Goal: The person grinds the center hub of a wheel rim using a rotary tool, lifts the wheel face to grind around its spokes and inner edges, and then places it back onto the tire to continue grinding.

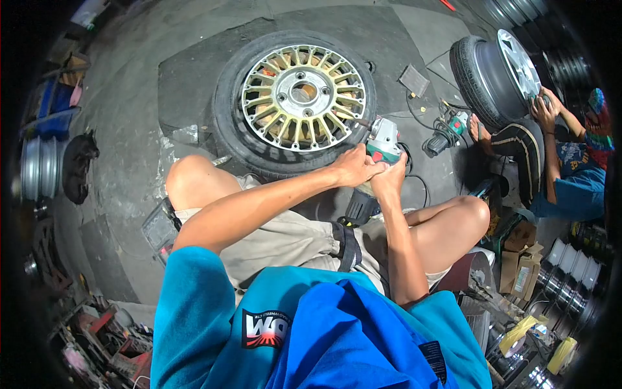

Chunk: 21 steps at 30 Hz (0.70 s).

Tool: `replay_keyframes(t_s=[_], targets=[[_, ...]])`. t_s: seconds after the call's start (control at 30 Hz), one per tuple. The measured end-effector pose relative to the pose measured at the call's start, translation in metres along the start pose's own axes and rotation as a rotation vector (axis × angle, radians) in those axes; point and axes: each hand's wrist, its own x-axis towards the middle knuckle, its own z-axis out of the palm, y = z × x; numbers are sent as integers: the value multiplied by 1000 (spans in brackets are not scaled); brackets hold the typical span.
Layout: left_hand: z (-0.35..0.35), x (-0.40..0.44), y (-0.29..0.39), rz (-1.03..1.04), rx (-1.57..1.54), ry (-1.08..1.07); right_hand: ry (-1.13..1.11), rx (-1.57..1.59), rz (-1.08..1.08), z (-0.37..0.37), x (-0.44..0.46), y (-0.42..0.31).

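A multi-spoke alloy wheel [285, 86] with yellowish spokes and a bright rim lies face up on a black tyre [227, 123] on the floor. Both of my hands are closed around a grey and green power tool [384, 141] at the wheel's lower right. My left hand [356, 166] wraps its near left side, and my right hand [391, 176] grips it from the right. The tool's head end reaches the rim's edge, where a thin tip points at the spokes. Whether it touches the metal, I cannot tell.
A second green tool [446, 133] and its cable lie on the right. Beyond, a co-worker's hands [546, 107] hold a silver wheel [518, 65] beside a tyre. Another tool [359, 206] rests by my lap. Rims and boxes stand at the right, clutter at lower left.
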Motion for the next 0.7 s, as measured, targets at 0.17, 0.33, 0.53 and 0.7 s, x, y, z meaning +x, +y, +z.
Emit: replay_keyframes(t_s=[0.17, 0.33, 0.53, 0.7], targets=[[-3, 0, 1, 8, 43, -4, 25, -95, 58, 2, -2, -7], [6, 10, -11, 106, 86, 95, -9, -61, 85, -2, -1, -8], [2, 6, -10, 13, 41, -10, -28, -100, 115, -4, -3, -8], [-3, 1, -13, 48, 68, -8, 26, -37, 62, 10, -8, 11]])
